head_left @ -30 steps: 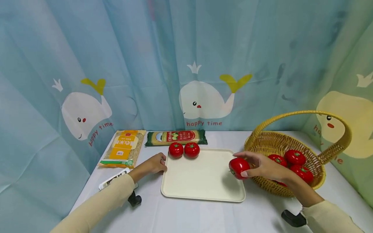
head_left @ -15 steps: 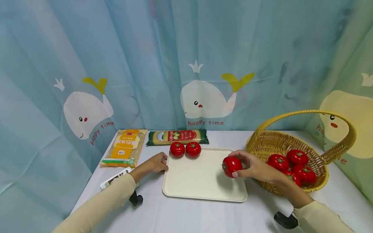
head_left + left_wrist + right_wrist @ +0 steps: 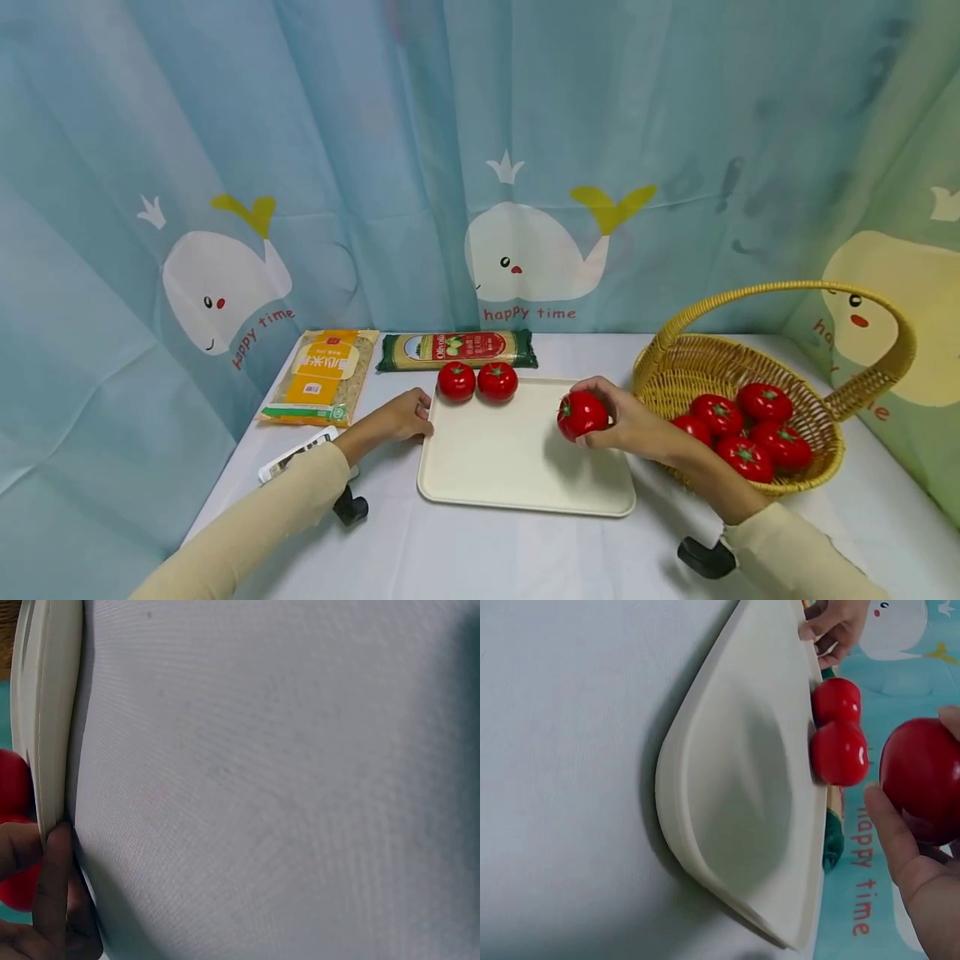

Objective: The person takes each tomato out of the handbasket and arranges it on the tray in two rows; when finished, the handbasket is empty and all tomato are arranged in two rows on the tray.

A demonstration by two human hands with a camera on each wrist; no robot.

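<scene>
holding a red tomato (image 3: 583, 417) over the tray (image 3: 495, 462)

i see the right hand (image 3: 630, 421) with thumb and fingers bent round it. the left hand (image 3: 408, 417) pinches the tray's left edge. two other tomatoes (image 3: 497, 382) sit at the far left corner. the basket (image 3: 686, 379) on the right holds more. i think this is the carrying step; next i'd lower the tomato gently and let go.

head looks forward-down; wrist views close; all share tray (image 3: 495, 458)
</scene>
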